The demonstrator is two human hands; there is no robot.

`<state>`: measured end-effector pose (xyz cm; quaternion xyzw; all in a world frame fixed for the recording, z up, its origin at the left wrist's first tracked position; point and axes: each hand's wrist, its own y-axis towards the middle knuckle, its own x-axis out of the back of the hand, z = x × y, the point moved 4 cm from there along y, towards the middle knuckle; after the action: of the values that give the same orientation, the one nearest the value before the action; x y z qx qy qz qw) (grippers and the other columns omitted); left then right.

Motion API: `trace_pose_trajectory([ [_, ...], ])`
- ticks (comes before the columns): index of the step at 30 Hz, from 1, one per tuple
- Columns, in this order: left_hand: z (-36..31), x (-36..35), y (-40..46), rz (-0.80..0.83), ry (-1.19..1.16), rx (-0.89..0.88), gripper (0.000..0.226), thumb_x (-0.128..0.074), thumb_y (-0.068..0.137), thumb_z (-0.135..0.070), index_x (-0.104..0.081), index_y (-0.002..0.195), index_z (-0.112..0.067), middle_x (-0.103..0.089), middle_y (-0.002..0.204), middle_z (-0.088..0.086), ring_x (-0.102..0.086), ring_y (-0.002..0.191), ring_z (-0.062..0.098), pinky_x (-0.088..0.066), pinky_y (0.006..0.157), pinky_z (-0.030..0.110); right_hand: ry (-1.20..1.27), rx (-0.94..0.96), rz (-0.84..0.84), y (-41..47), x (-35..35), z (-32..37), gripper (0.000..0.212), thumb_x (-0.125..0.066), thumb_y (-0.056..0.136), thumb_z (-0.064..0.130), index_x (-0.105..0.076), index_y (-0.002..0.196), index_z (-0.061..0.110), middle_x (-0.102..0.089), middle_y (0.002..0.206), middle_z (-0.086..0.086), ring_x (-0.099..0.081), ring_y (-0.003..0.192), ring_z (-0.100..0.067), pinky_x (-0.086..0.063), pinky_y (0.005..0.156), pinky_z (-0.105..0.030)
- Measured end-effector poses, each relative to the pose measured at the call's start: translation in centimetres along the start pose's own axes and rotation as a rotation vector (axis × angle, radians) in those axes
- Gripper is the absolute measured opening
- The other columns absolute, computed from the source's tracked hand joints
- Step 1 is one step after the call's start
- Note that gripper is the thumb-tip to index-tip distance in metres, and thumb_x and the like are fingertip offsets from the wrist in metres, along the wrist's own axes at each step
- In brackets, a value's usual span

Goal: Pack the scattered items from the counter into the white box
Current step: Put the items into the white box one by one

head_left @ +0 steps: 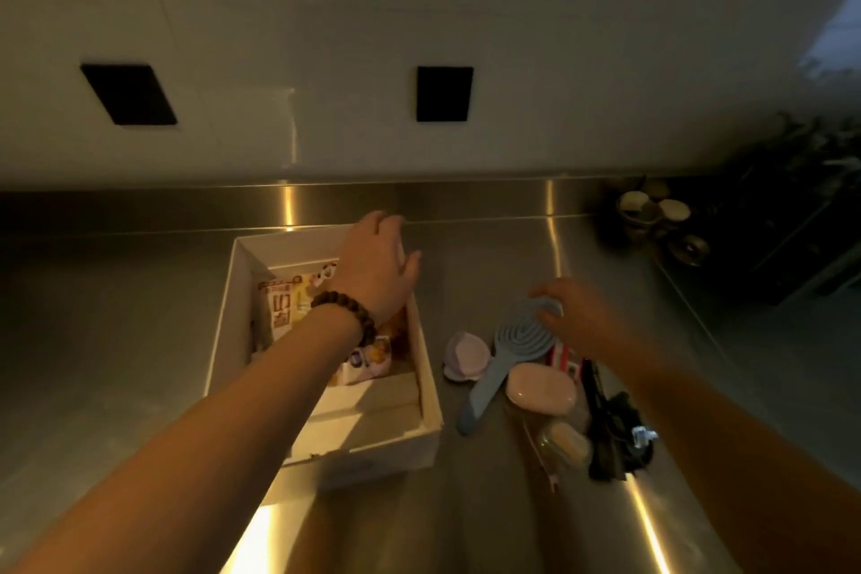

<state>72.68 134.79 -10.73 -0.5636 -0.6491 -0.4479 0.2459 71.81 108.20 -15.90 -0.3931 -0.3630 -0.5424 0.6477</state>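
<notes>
The white box point(431, 392) stands on the steel counter, with snack packets point(282, 305) inside it. My left hand point(375, 266), a bead bracelet on its wrist, hovers over the box's far right corner with fingers apart and nothing in it. Right of the box lies a pile: a blue hairbrush point(505, 350), a lilac round item point(466, 357), a pink oval case point(540, 389), a red-and-white packet point(566, 359), a clear wrapped item point(566, 440) and a black bundle point(615, 438). My right hand point(575, 317) rests on the brush's head, fingers curled over its rim.
The counter point(116, 340) ends at a steel upstand and a white wall with two black sockets point(445, 93). Small bowls point(652, 210) and a dark rack point(792, 219) stand at the back right.
</notes>
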Motion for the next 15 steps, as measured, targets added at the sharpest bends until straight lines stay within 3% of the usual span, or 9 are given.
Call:
trace_pose_trajectory([
  [4, -7.1, -2.5, -1.3, 0.077, -0.031, -0.124, 0.048, -0.054, 0.088, -0.032, -0.043, 0.130, -0.012, -0.041, 0.133, 0.009, -0.040, 0.122, 0.024, -0.033, 0.102, 0.033, 0.031, 0.045, 0.038, -2.5, 0.5, -3.7, 0.029, -0.060, 0.089, 0.014, -0.061, 0.117, 0.010, -0.059, 0.122, -0.009, -0.055, 0.114, -0.024, -0.030, 0.084, -0.012],
  [6, -9.8, -4.8, -2.4, 0.157, -0.068, -0.137, 0.047, -0.054, 0.089, -0.032, -0.042, 0.130, -0.013, -0.041, 0.132, 0.008, -0.041, 0.120, 0.023, -0.036, 0.102, 0.035, 0.027, 0.045, 0.053, -3.6, 1.0, -5.8, 0.030, -0.062, 0.088, 0.016, -0.062, 0.117, 0.008, -0.060, 0.120, -0.012, -0.054, 0.115, -0.026, -0.029, 0.081, -0.015],
  [11, -12.8, -11.8, -6.5, 0.323, -0.060, -0.108, 0.048, -0.058, 0.085, -0.028, -0.043, 0.129, -0.015, -0.046, 0.129, 0.006, -0.045, 0.118, 0.023, -0.038, 0.099, 0.033, -0.050, -0.019, 0.161, -5.6, 0.2, -11.6, 0.040, -0.067, 0.084, 0.032, -0.059, 0.119, 0.015, -0.054, 0.118, -0.010, -0.055, 0.108, -0.023, -0.039, 0.086, -0.026],
  [15, -12.0, -16.3, -9.1, 0.528, 0.089, -0.045, 0.062, -0.059, 0.082, -0.020, -0.033, 0.138, -0.015, -0.034, 0.145, 0.009, -0.032, 0.132, 0.025, -0.024, 0.108, 0.031, -0.005, 0.029, 0.325, -7.6, -1.1, -13.6, 0.059, -0.077, 0.069, 0.048, -0.057, 0.117, 0.020, -0.055, 0.110, -0.004, -0.054, 0.096, -0.016, -0.044, 0.080, -0.026],
])
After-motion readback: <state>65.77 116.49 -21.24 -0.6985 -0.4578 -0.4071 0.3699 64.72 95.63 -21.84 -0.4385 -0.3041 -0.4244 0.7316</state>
